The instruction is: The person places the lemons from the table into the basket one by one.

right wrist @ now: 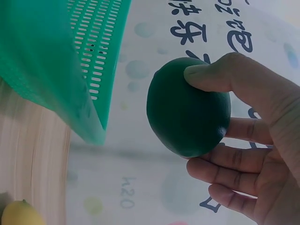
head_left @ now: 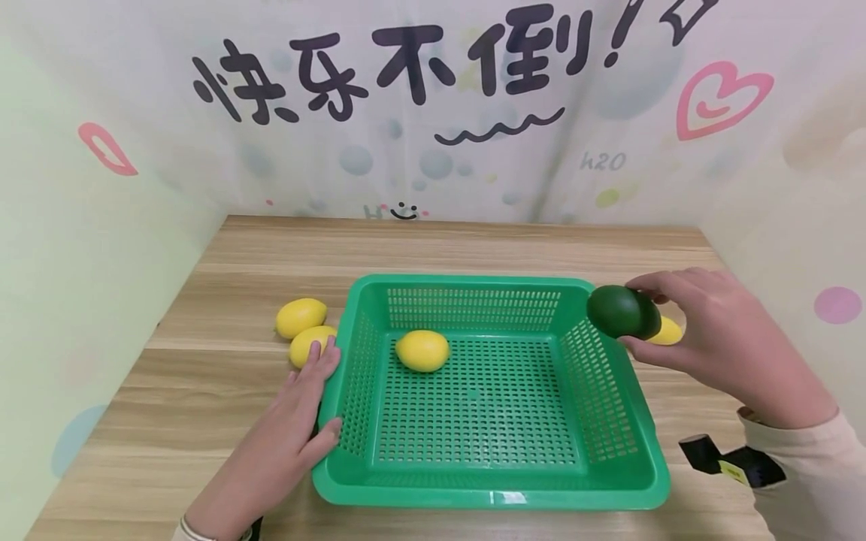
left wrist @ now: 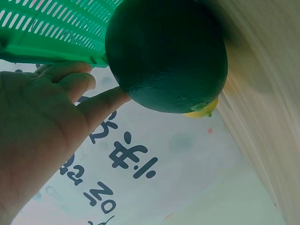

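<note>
Head — green fruit [head_left: 621, 311] in right hand [head_left: 734, 342]

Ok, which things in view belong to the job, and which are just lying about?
In the job, it seems:
right hand
dark green fruit it holds
perforated green basket
left hand, at its left rim
lemon inside the basket

Lying about, perhaps for later:
two lemons left of the basket
lemon right of the basket
second dark green fruit by the left hand

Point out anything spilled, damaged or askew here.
Nothing stands out: the green basket sits upright, the yellow lemon inside it looks whole, and the dark green fruit in the right grip shows no visible damage.
</note>
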Action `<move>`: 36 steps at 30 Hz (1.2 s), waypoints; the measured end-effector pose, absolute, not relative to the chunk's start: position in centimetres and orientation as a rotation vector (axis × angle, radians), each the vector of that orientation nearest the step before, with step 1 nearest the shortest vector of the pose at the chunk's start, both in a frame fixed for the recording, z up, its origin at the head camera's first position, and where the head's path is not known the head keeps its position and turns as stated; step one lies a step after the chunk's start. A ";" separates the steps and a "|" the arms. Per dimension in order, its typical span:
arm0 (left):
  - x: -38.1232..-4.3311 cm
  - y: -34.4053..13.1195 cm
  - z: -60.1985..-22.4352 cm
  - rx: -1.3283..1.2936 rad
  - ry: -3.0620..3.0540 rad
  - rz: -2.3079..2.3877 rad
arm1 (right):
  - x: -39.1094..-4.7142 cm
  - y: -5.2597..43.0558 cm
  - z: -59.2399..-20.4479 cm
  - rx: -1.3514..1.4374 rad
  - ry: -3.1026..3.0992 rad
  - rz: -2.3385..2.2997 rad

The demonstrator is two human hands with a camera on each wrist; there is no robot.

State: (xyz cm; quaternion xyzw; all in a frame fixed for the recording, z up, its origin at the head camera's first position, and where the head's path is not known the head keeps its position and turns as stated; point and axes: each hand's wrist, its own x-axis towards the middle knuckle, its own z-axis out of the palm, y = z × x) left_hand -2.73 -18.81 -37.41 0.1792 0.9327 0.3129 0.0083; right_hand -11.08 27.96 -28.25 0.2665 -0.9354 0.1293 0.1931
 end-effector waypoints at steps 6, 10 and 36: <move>-2.7 -18.8 -37.5 0.561 2.917 0.981 | -11.3 27.4 -28.0 0.780 -2.613 0.356; -2.7 -18.8 -37.5 0.555 2.918 0.977 | -11.4 27.1 -28.1 0.766 -2.616 0.329; -2.7 -18.9 -37.6 0.574 2.929 0.984 | -12.0 25.8 -28.2 0.840 -2.611 0.370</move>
